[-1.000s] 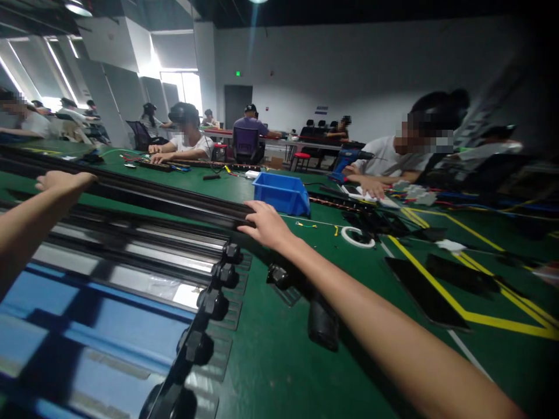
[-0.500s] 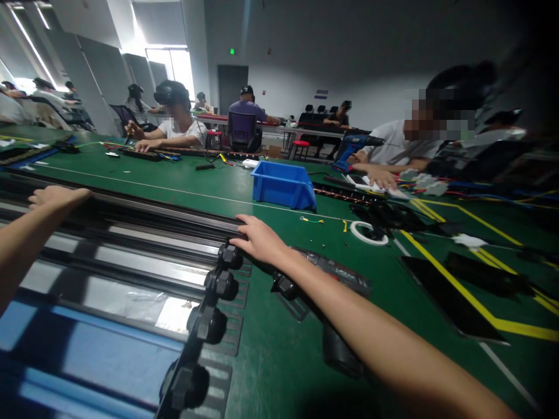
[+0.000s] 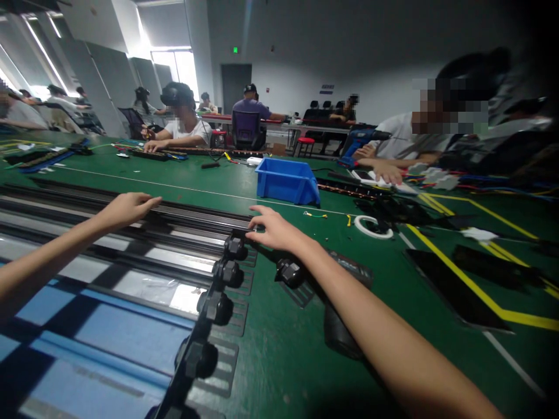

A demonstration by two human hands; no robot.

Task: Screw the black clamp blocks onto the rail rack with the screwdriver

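Long black rails (image 3: 192, 216) lie side by side across a green table (image 3: 271, 349), with silver and blue strips between them. My left hand (image 3: 124, 208) rests flat on the farthest rail, fingers stretched out. My right hand (image 3: 273, 228) lies at that rail's right end, fingers spread, thumb and fingertips touching the end. A row of black knobs (image 3: 227, 273) on slotted brackets runs along the rails' ends just below my right hand. One loose knob (image 3: 289, 272) sits under my right forearm.
A blue bin (image 3: 286, 181) stands behind my right hand. A white tape ring (image 3: 372, 228) and small yellow wire bits lie to the right. Dark flat panels (image 3: 454, 294) lie near yellow floor-style lines. Other people sit working at the far side and right.
The far rail came down from a raised position to lie beside the others. My left hand slid right along it. My right hand stayed at its end and its fingers spread.
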